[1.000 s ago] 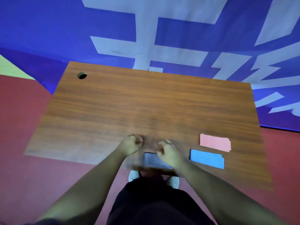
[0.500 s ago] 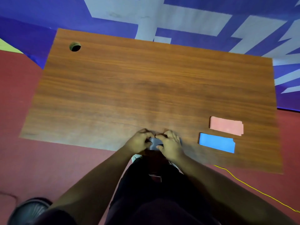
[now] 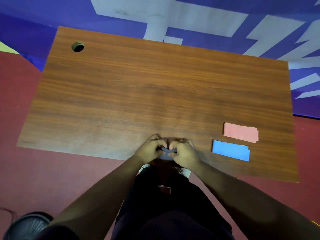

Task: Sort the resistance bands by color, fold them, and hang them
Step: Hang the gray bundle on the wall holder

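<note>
A grey resistance band [image 3: 167, 152] is bunched between both hands at the near edge of the wooden table [image 3: 138, 94]. My left hand [image 3: 149, 149] pinches its left side with curled fingers. My right hand [image 3: 184, 154] pinches its right side, and most of the band is hidden under the two hands. To the right lie two folded bands flat on the table, apart from each other: a pink band [image 3: 240, 132] farther back and a blue band [image 3: 231, 150] nearer the front edge.
A round cable hole [image 3: 78, 46] sits in the table's far left corner. Red floor surrounds the table, with a blue and white patterned sheet beyond it. A dark round object [image 3: 26, 226] stands on the floor at the lower left.
Both hands have come together over the grey band, which lay flat and broad a second ago and is now gathered small between them. The camera has tilted down.
</note>
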`<action>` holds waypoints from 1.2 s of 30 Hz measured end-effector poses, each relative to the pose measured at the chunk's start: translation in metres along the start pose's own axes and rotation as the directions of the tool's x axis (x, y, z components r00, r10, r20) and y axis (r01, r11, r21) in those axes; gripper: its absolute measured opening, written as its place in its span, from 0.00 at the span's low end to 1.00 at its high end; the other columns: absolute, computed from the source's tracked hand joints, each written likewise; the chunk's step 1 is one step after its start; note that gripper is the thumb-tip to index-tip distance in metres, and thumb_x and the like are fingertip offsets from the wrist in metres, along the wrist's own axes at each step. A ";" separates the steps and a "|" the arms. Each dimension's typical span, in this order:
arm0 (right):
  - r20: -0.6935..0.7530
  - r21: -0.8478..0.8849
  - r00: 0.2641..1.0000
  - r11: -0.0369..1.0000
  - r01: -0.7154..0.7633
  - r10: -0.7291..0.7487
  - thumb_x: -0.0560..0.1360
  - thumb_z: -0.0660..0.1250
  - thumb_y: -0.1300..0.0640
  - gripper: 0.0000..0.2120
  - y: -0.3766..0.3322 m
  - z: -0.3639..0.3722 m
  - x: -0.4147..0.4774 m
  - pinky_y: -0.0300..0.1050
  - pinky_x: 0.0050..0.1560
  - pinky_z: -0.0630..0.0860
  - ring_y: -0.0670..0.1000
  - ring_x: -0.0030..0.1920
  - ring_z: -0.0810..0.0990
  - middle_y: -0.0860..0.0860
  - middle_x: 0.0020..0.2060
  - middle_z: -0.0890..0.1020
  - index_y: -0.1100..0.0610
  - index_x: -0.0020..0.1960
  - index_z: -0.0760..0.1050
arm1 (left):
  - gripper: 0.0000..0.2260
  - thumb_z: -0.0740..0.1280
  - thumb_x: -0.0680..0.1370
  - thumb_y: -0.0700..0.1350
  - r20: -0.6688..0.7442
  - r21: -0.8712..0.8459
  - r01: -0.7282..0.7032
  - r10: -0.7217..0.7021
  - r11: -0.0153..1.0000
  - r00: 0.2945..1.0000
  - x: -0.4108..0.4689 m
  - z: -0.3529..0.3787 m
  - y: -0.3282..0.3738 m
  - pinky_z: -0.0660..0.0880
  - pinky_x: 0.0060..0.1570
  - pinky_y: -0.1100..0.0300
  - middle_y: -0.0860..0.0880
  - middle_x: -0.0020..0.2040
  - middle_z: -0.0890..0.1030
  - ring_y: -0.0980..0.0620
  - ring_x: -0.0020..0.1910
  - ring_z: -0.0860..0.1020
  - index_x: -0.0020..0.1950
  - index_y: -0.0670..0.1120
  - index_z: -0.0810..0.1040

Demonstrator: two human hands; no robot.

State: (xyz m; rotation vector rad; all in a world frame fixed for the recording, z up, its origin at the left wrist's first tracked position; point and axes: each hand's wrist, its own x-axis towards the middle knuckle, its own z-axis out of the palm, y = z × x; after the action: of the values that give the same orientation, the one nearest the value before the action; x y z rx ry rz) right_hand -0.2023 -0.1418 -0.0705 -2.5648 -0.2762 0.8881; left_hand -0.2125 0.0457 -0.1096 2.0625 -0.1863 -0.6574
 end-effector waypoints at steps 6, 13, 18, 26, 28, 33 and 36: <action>0.154 0.338 0.986 0.941 0.004 -0.059 0.71 0.74 0.61 0.12 -0.008 -0.075 0.008 0.34 0.36 0.67 0.39 0.31 0.70 0.45 0.33 0.75 0.48 0.38 0.73 | 0.13 0.73 0.74 0.46 0.037 -0.123 0.048 -0.044 0.991 0.998 0.012 -0.027 0.029 0.65 0.68 0.58 0.49 0.58 0.70 0.52 0.62 0.70 0.55 0.61 0.77; 0.104 0.596 0.979 0.799 0.080 -0.175 0.72 0.70 0.69 0.10 -0.024 -0.184 0.002 0.39 0.35 0.64 0.45 0.34 0.71 0.50 0.33 0.74 0.55 0.40 0.74 | 0.08 0.70 0.76 0.45 0.112 -0.260 -0.117 0.150 0.958 0.982 0.033 -0.103 0.130 0.70 0.55 0.59 0.49 0.55 0.78 0.56 0.53 0.76 0.54 0.45 0.77; -0.056 0.814 0.987 0.566 0.131 -0.148 0.68 0.70 0.62 0.04 -0.039 -0.255 -0.013 0.43 0.39 0.70 0.53 0.39 0.74 0.56 0.37 0.77 0.58 0.40 0.75 | 0.19 0.76 0.72 0.47 0.060 -0.212 -0.220 0.238 0.952 0.969 0.034 -0.152 0.209 0.76 0.48 0.59 0.56 0.55 0.79 0.58 0.51 0.77 0.59 0.52 0.75; -0.202 0.947 0.961 0.212 0.241 -0.189 0.71 0.67 0.62 0.09 -0.054 -0.349 -0.038 0.48 0.41 0.72 0.56 0.40 0.75 0.61 0.44 0.74 0.64 0.50 0.73 | 0.22 0.75 0.73 0.44 -0.167 -0.009 -0.464 0.456 0.886 0.874 0.047 -0.200 0.321 0.74 0.55 0.64 0.50 0.59 0.75 0.54 0.55 0.78 0.62 0.50 0.69; -0.293 0.900 0.941 0.282 0.331 -0.169 0.70 0.68 0.59 0.09 -0.056 -0.368 -0.046 0.48 0.42 0.69 0.54 0.38 0.74 0.58 0.40 0.75 0.61 0.49 0.74 | 0.19 0.73 0.72 0.48 -0.204 -0.019 -0.517 0.503 0.856 0.840 0.053 -0.210 0.346 0.74 0.57 0.59 0.53 0.55 0.76 0.54 0.53 0.78 0.60 0.49 0.71; -0.484 0.731 0.841 0.417 0.540 -0.242 0.75 0.69 0.57 0.15 -0.058 -0.415 -0.077 0.41 0.38 0.65 0.47 0.34 0.70 0.50 0.34 0.76 0.55 0.61 0.72 | 0.16 0.73 0.71 0.49 -0.228 -0.058 -0.569 0.544 0.821 0.808 0.066 -0.228 0.412 0.74 0.54 0.56 0.54 0.49 0.79 0.55 0.49 0.78 0.56 0.47 0.74; -0.570 0.620 0.761 0.445 0.646 -0.311 0.72 0.71 0.58 0.21 -0.061 -0.446 -0.097 0.36 0.45 0.74 0.45 0.44 0.79 0.54 0.46 0.80 0.54 0.64 0.71 | 0.16 0.72 0.73 0.44 -0.220 -0.015 -0.609 0.591 0.793 0.776 0.071 -0.236 0.451 0.75 0.52 0.60 0.51 0.50 0.79 0.56 0.49 0.78 0.57 0.42 0.74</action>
State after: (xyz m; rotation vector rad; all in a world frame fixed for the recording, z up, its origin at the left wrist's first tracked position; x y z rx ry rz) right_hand -0.0010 -0.2574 0.3272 -1.5759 -0.3775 0.1642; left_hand 0.0248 -0.0559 0.3344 1.8188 -0.6575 -0.0488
